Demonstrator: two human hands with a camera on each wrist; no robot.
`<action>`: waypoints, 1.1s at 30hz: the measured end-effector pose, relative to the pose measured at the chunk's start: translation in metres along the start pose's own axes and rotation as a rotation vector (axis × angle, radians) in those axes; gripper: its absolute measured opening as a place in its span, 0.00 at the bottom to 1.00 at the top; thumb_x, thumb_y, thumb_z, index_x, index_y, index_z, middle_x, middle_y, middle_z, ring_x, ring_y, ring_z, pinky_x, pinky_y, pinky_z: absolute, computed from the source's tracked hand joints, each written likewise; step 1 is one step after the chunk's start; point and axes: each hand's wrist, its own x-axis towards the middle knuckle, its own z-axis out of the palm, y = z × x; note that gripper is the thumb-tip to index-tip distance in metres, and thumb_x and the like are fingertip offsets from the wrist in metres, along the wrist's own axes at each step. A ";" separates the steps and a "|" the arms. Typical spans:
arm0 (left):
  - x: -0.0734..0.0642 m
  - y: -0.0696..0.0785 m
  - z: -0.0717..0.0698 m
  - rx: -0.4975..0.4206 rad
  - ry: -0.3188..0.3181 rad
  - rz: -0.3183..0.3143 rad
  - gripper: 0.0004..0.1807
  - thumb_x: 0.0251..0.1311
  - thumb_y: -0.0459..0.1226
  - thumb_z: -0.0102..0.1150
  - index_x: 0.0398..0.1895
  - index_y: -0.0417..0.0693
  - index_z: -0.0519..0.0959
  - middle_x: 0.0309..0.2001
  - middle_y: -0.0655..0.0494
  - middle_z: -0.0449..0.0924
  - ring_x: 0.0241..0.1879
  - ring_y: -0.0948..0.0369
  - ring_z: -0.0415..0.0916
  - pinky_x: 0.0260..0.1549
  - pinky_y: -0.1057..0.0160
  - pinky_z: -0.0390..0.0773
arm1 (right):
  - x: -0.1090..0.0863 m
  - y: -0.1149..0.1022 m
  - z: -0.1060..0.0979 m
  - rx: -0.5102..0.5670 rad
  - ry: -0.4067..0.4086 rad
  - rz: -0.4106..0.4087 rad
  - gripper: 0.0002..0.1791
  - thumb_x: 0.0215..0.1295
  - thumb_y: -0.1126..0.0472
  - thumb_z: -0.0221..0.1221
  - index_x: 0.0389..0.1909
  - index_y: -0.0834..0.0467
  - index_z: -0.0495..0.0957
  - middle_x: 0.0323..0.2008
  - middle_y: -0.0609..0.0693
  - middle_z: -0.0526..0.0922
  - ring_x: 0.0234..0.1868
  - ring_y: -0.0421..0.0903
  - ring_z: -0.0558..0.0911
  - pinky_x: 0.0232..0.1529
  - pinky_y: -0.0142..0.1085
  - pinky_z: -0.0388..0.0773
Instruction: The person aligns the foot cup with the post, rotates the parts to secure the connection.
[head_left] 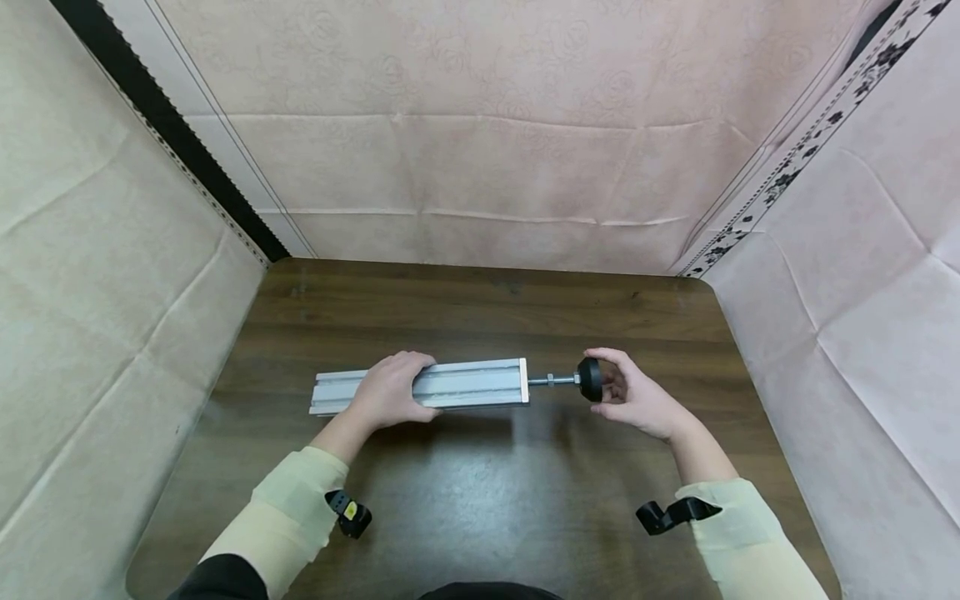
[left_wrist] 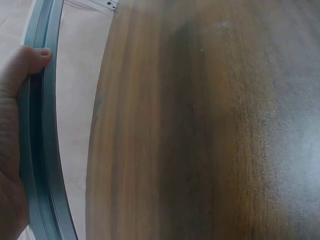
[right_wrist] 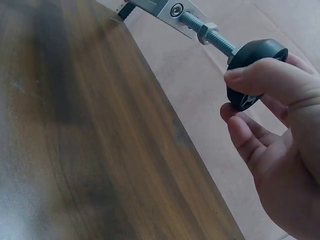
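Observation:
A silver slotted aluminium profile lies crosswise in front of me, held above the wooden table. My left hand grips it left of its middle, thumb along the near side; the left wrist view shows the thumb on the grooved profile. From the plate on its right end sticks a threaded rod with a nut on it. A round black levelling foot sits at the rod's outer end. My right hand pinches the foot's rim between thumb and fingers.
Below the hands spreads a brown wooden table with a glossy reflection. Pale patterned cloth walls enclose it at the back and both sides. A black wrist mount is on the left sleeve, another black mount on the right.

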 end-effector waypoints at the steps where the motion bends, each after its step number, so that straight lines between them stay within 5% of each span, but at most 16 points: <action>1: 0.000 0.000 0.000 0.000 -0.002 -0.002 0.37 0.37 0.56 0.68 0.51 0.46 0.75 0.50 0.54 0.77 0.49 0.56 0.72 0.49 0.53 0.71 | 0.000 -0.001 0.000 0.001 -0.001 0.012 0.43 0.52 0.79 0.61 0.66 0.58 0.51 0.51 0.65 0.70 0.35 0.53 0.75 0.33 0.36 0.76; 10: 0.000 -0.001 0.000 0.005 0.005 0.002 0.37 0.36 0.56 0.68 0.51 0.46 0.75 0.50 0.53 0.77 0.49 0.56 0.72 0.49 0.54 0.71 | 0.000 0.003 0.000 0.034 0.008 0.008 0.41 0.52 0.76 0.63 0.65 0.57 0.55 0.43 0.63 0.74 0.33 0.52 0.76 0.33 0.35 0.76; 21: 0.000 0.000 -0.002 0.009 0.012 0.019 0.37 0.36 0.55 0.68 0.51 0.46 0.75 0.50 0.54 0.77 0.49 0.56 0.73 0.49 0.54 0.71 | 0.002 0.006 -0.001 0.046 0.041 -0.003 0.33 0.57 0.70 0.62 0.62 0.64 0.59 0.48 0.62 0.68 0.38 0.49 0.76 0.34 0.35 0.76; 33: 0.000 0.004 -0.001 -0.003 0.016 0.033 0.36 0.36 0.54 0.70 0.51 0.46 0.75 0.49 0.53 0.77 0.48 0.56 0.73 0.48 0.54 0.72 | 0.000 0.004 -0.001 0.113 0.067 0.042 0.23 0.64 0.67 0.55 0.56 0.72 0.62 0.37 0.61 0.72 0.25 0.48 0.76 0.30 0.39 0.79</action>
